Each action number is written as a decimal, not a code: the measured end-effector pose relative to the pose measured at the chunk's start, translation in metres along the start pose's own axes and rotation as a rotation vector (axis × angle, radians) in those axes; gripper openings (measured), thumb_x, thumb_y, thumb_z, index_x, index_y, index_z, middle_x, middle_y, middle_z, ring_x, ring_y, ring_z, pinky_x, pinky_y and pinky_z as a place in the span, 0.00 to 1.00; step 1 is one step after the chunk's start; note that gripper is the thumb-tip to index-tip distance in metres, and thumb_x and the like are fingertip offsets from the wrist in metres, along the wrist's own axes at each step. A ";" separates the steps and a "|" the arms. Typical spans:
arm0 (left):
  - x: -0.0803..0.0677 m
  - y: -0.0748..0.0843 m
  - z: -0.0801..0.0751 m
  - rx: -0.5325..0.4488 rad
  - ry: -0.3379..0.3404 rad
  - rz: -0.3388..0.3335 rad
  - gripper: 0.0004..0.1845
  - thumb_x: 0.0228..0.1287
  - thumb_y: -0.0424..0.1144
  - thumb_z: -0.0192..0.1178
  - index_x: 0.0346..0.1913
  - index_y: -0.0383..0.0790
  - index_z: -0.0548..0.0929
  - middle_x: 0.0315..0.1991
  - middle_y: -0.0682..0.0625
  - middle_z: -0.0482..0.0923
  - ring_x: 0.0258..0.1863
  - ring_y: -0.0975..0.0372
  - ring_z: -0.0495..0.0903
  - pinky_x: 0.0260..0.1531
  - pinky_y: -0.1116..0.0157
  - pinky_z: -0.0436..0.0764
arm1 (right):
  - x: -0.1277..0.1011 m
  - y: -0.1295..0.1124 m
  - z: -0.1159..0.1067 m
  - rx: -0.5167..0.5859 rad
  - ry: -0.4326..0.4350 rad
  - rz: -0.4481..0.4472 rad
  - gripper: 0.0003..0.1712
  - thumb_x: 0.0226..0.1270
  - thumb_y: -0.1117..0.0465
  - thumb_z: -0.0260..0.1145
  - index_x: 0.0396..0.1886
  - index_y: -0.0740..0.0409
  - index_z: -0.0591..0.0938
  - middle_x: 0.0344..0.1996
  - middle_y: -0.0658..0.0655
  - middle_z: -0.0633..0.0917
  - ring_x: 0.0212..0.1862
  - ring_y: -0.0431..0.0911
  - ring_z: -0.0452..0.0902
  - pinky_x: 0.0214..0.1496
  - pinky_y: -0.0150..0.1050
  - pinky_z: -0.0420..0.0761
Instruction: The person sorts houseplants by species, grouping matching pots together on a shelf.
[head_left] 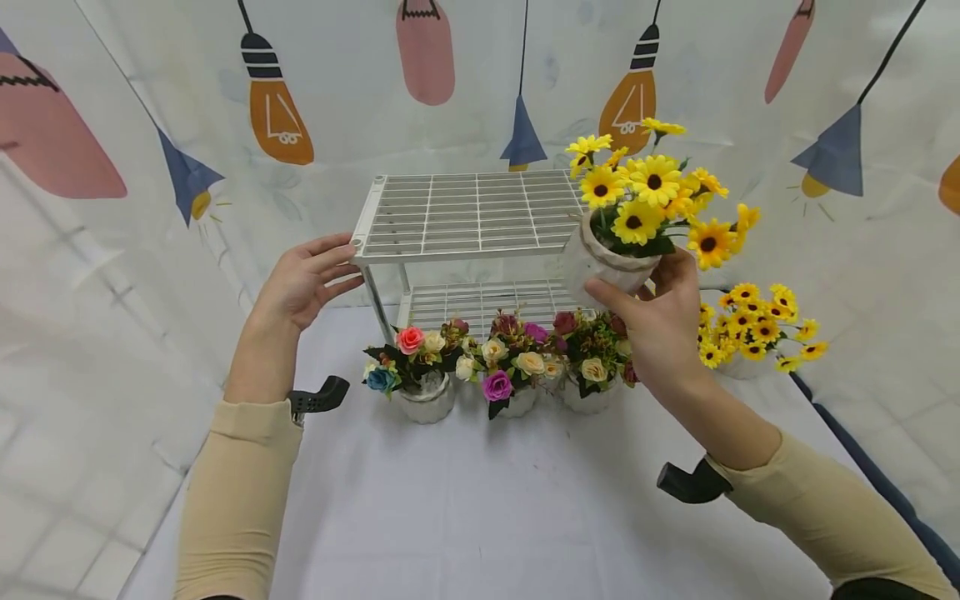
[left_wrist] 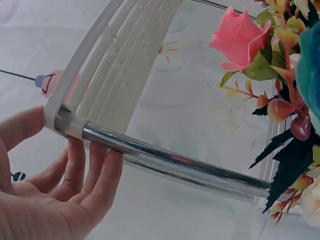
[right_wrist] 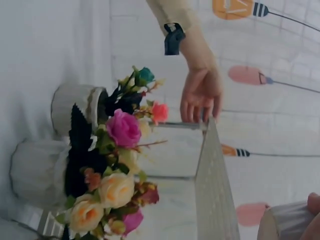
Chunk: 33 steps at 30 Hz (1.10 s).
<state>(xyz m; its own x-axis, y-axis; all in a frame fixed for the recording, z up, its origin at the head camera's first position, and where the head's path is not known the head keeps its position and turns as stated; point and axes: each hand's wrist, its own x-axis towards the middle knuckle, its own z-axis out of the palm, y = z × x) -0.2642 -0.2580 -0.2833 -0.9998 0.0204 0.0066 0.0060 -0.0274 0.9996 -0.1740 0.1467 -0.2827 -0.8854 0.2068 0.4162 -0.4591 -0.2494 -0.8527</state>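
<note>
Right fingers [head_left: 678,271] around yellow-flower pot [head_left: 604,262]

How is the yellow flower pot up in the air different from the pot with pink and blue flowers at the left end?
The whitish pot of yellow, dark-centred flowers is held up in the right grip; the whitish pot of pink, blue and cream flowers stands on the white cloth. The first has daisy-like blooms; the second has rose-like ones. Both have leaves.
</note>
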 end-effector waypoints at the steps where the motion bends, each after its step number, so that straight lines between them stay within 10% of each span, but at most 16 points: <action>1: 0.000 0.000 0.000 0.001 0.001 0.001 0.36 0.68 0.46 0.70 0.74 0.35 0.70 0.61 0.45 0.79 0.57 0.52 0.80 0.50 0.64 0.84 | 0.003 0.000 0.006 0.005 -0.015 -0.002 0.42 0.58 0.78 0.75 0.67 0.59 0.64 0.65 0.61 0.71 0.63 0.55 0.72 0.54 0.36 0.82; 19: 0.000 0.000 -0.002 -0.039 -0.018 0.005 0.39 0.68 0.44 0.70 0.75 0.33 0.67 0.55 0.49 0.82 0.51 0.59 0.83 0.49 0.64 0.84 | 0.042 0.021 0.099 0.002 -0.129 0.066 0.47 0.56 0.74 0.79 0.70 0.56 0.63 0.63 0.56 0.74 0.63 0.50 0.74 0.61 0.42 0.79; 33: -0.001 0.001 -0.002 -0.045 -0.019 -0.010 0.40 0.68 0.44 0.70 0.77 0.34 0.65 0.50 0.54 0.84 0.51 0.60 0.83 0.49 0.65 0.84 | 0.070 0.048 0.160 -0.248 -0.079 0.108 0.50 0.52 0.61 0.86 0.70 0.54 0.67 0.61 0.47 0.76 0.62 0.40 0.73 0.61 0.31 0.74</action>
<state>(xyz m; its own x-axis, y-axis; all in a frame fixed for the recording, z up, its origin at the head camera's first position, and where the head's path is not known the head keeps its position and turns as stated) -0.2631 -0.2603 -0.2828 -0.9992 0.0401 -0.0028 -0.0057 -0.0722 0.9974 -0.2699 -0.0025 -0.2442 -0.9358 0.1148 0.3334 -0.3382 -0.0250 -0.9407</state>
